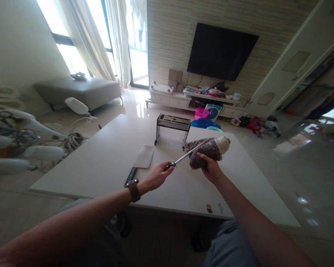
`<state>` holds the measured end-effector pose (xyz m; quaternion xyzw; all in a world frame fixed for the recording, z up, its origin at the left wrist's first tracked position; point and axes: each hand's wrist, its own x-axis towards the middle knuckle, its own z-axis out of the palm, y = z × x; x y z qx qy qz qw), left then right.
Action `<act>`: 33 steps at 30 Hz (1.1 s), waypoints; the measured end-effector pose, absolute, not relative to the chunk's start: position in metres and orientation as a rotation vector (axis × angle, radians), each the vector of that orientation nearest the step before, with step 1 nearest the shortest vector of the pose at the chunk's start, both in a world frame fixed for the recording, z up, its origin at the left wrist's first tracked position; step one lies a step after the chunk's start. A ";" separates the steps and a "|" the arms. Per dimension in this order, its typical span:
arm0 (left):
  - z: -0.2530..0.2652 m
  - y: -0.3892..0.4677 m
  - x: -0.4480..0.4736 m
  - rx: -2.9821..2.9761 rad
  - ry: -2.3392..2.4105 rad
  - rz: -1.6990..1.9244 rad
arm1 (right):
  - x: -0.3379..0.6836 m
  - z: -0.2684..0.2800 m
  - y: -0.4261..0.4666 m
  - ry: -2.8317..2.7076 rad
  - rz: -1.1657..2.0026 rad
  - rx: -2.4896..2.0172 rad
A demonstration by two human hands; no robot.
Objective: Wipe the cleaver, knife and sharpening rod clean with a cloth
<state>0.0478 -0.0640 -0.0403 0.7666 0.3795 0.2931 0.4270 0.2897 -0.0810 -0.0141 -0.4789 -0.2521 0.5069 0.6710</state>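
Right of the frame's centre, a fuzzy cloth (210, 150) is bunched in the right hand (211, 167), seemingly as backing for the metal rod (187, 155) across it, gripped at one end by the left hand (157, 175), leaving its length exposed.

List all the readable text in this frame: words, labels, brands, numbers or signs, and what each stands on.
None can be read.
Cleaver: no legible marking on blade or handle.
Sharpening steel: no legible lettering.
Wall-mounted television: any logo is too small to read.
Cardboard boxes: any print is too blurred to read.
Small patterned piece at the table's near edge: too small to read.
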 end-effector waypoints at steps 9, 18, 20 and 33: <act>-0.040 -0.066 0.064 1.890 0.871 0.797 | 0.238 -0.029 -0.096 -0.655 1.314 -1.099; -0.044 -0.067 0.066 1.906 0.840 0.804 | 0.240 -0.039 -0.094 -0.628 1.189 -1.174; -0.043 -0.068 0.067 1.900 0.829 0.806 | 0.241 -0.039 -0.094 -0.618 1.160 -1.180; -0.041 -0.069 0.059 1.920 0.863 0.721 | 0.264 -0.021 -0.082 -0.571 1.062 -1.129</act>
